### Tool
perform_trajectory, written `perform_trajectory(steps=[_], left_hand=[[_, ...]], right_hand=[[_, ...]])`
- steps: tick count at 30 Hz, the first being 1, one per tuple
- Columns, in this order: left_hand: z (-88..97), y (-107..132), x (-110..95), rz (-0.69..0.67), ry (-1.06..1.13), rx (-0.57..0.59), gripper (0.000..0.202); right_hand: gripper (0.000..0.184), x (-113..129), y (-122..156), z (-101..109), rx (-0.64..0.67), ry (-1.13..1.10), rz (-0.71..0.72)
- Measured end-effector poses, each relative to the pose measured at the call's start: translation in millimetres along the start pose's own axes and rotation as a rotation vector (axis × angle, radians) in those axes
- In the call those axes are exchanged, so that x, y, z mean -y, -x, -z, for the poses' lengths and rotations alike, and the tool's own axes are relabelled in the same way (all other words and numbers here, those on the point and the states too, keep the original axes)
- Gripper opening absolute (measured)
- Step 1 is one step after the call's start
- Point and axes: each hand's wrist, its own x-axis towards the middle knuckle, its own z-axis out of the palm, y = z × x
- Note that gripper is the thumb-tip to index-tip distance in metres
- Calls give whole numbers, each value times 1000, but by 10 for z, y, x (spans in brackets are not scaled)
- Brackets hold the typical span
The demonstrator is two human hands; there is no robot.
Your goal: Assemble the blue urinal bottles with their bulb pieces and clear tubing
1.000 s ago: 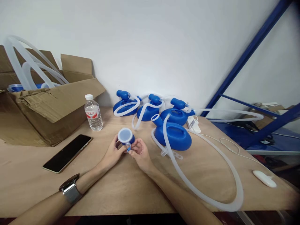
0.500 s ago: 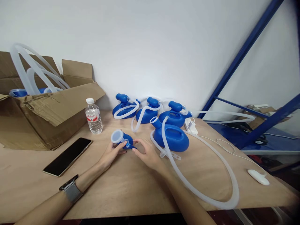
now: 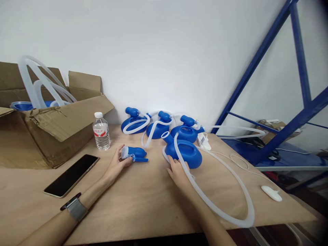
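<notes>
Hands spread by the front jug (image 3: pixel 191 157)

Left hand (image 3: pixel 116 165) is gripping the blue bottle (image 3: pixel 136 151), left of the jug — thumb nearest. Right hand (image 3: pixel 179 173) is sitting palm-down at the jug's near side, fingers bending — can't tell if they're grasping anything.

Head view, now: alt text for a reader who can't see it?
A person's left hand holds a small blue bottle at a wooden table; the right hand is at the nearest of four blue jugs, by a looping white hose. To the left are a cardboard box, a water bottle and a phone.
</notes>
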Motion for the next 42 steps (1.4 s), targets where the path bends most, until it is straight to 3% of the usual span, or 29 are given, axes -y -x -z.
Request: perform_trajectory(steps=[3,8,10,12,14,17,20,24,27,32,36,39,42], left_hand=[[42,-71,115,-122,-158,11,97],[73,-118,228,-288,-357,-2,77],[67,-103,203,-291,-397,-9,67],[58,-82,153,-268,-410,-7,62],[53,-65,101,-236,-371,-12,62],[50,-51,51,-195,-249,-17,61],[38,-38,31,-165,-208,52,49],[-1,-7,5,-75,-116,86,52],[-25,14,-28,-18,-53,78,57],[-16,45,-91,-35,23,53,51],[-1,59,-123,-70,204,105,47],[2,45,-128,-48,341,77,45],[22,14,-136,-70,429,-40,39]], right_hand=[[49,60,3,-55,-66,-95,95],[43,290,148,32,-402,-179,396],[41,331,150,174,-525,-188,391],[42,269,36,345,-580,-195,278],[51,103,-207,499,-529,-224,61],[74,-227,-704,626,-259,-256,-221],[81,-451,-1123,639,10,-253,-321],[53,-477,-1346,632,109,-286,-209],[51,-431,-1323,718,72,-287,-142],[54,-405,-1082,1072,-29,-247,-73],[40,-329,-764,1294,-81,-198,212],[41,-248,-561,1272,-38,-232,403],[41,-194,-477,1120,-8,-279,439]])
